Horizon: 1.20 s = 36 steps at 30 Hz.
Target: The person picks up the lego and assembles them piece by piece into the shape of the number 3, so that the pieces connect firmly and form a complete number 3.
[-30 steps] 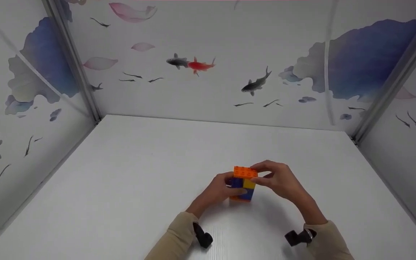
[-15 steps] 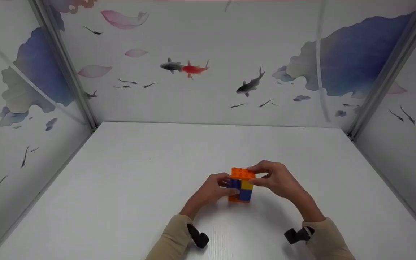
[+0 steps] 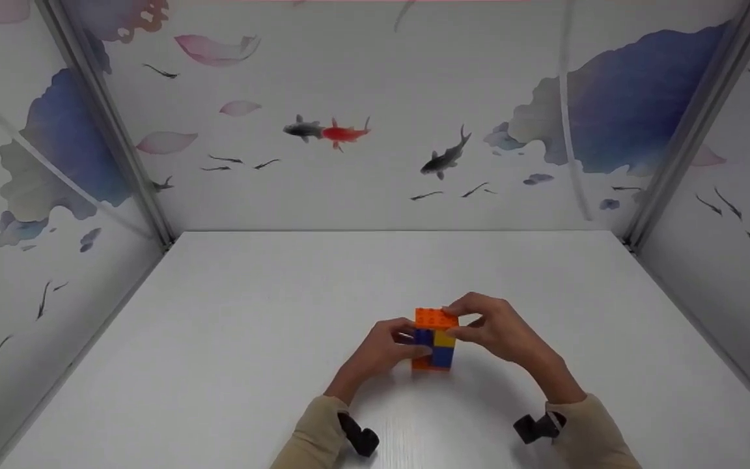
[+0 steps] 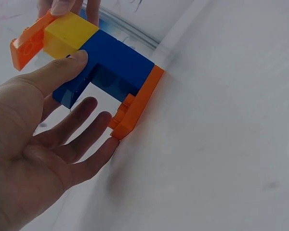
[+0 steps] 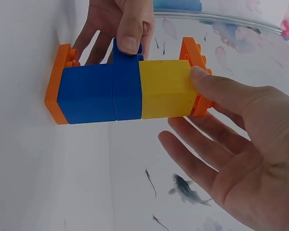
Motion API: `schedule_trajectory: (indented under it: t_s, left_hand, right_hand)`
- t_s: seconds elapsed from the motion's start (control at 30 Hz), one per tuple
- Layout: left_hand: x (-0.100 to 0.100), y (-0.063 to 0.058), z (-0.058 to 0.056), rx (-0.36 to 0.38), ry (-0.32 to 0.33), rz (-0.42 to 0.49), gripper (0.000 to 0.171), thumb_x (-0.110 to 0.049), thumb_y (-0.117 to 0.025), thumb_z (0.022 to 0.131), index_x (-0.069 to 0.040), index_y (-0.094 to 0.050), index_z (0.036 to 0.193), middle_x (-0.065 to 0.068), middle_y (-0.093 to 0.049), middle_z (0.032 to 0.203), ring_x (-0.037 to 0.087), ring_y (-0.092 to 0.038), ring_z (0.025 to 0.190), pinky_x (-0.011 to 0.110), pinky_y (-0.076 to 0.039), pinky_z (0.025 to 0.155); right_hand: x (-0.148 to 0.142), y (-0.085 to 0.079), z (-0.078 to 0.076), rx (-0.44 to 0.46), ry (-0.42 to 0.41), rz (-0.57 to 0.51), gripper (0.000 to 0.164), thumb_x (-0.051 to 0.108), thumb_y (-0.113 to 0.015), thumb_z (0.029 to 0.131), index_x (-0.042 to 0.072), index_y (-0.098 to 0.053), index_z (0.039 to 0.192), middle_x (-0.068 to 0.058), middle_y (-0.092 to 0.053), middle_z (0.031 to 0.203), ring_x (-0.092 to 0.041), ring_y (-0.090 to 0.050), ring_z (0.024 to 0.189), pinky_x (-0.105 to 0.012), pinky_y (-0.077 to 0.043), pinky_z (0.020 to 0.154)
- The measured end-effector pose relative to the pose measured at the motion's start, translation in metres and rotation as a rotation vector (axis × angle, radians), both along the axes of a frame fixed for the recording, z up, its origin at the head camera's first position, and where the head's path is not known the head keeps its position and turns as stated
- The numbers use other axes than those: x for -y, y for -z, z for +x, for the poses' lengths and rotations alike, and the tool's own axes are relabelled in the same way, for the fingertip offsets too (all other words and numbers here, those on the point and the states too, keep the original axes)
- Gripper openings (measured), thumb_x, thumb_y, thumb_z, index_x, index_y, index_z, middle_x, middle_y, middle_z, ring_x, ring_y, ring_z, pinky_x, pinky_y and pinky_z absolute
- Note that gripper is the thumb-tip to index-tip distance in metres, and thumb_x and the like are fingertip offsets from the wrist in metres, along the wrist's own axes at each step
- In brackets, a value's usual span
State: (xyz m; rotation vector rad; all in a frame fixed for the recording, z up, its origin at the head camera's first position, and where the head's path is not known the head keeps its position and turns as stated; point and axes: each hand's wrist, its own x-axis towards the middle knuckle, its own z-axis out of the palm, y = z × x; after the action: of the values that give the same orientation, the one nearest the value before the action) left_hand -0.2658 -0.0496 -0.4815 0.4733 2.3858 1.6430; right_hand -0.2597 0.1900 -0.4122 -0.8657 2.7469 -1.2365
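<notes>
A small tower of toy building bricks stands on the white table. From the bottom it has an orange base plate [image 3: 430, 367], a blue brick [image 5: 86, 94], a thinner blue brick [image 5: 126, 94] jutting out to the left, a yellow brick [image 5: 164, 89] and an orange top plate [image 3: 432, 317] with studs upward. My left hand [image 3: 385, 346] pinches the jutting blue brick with its thumb on the near side; its lower fingers spread beside the base plate. My right hand [image 3: 495, 326] pinches the right end of the orange top plate, thumb near the yellow brick, other fingers loosely extended behind.
The white table [image 3: 251, 312] stretches around the tower. Behind it stands a white back wall [image 3: 336, 182] printed with fish and petals, and similar side walls meet metal corner posts. A black camera [image 3: 359, 435] sits at the left wrist, another black camera [image 3: 534, 428] at the right.
The left thumb has drawn back leftward, uncovering more of the lower blue brick. The right hand keeps its pinch on the top plate. The head view has tilted slightly upward.
</notes>
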Motion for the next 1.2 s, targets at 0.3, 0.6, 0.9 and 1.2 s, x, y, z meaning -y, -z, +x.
schedule_trajectory:
  t_s: [0.3,0.6,0.9,1.2]
  left_hand:
    - [-0.002,0.006,-0.001,0.006,0.003,0.008,0.035,-0.034,-0.076,0.089,-0.016,-0.069,0.117,0.001,-0.071,0.118,0.019,-0.065,0.109,0.041,-0.055,0.099]
    - [-0.003,0.003,0.0,-0.016,-0.005,-0.007,0.032,-0.033,-0.076,0.089,-0.015,-0.069,0.115,0.001,-0.071,0.117,0.017,-0.066,0.106,0.039,-0.056,0.098]
    - [-0.003,0.001,0.0,-0.024,-0.001,-0.001,0.032,-0.03,-0.076,0.09,-0.014,-0.068,0.117,0.004,-0.071,0.117,0.019,-0.065,0.106,0.039,-0.056,0.099]
    - [0.007,0.0,0.0,0.019,0.074,-0.007,0.038,-0.03,-0.074,0.091,-0.016,-0.066,0.126,0.007,-0.068,0.125,0.024,-0.064,0.114,0.044,-0.054,0.102]
  right_hand:
    - [0.001,0.005,0.001,0.018,0.035,-0.029,0.032,0.037,-0.069,0.093,0.02,-0.073,0.119,-0.002,-0.071,0.119,-0.026,-0.067,0.111,-0.041,-0.059,0.088]
    - [0.004,0.008,0.002,0.052,0.069,-0.047,0.028,0.032,-0.071,0.092,0.02,-0.073,0.117,-0.002,-0.071,0.118,-0.028,-0.066,0.112,-0.045,-0.058,0.09]
    - [0.001,0.008,-0.002,0.068,0.042,-0.066,0.026,0.032,-0.07,0.093,0.02,-0.072,0.116,-0.005,-0.071,0.121,-0.033,-0.067,0.116,-0.043,-0.06,0.09]
    - [-0.001,0.012,-0.004,0.158,0.025,-0.138,0.028,0.032,-0.071,0.093,0.016,-0.07,0.115,-0.011,-0.068,0.125,-0.036,-0.064,0.118,-0.035,-0.061,0.085]
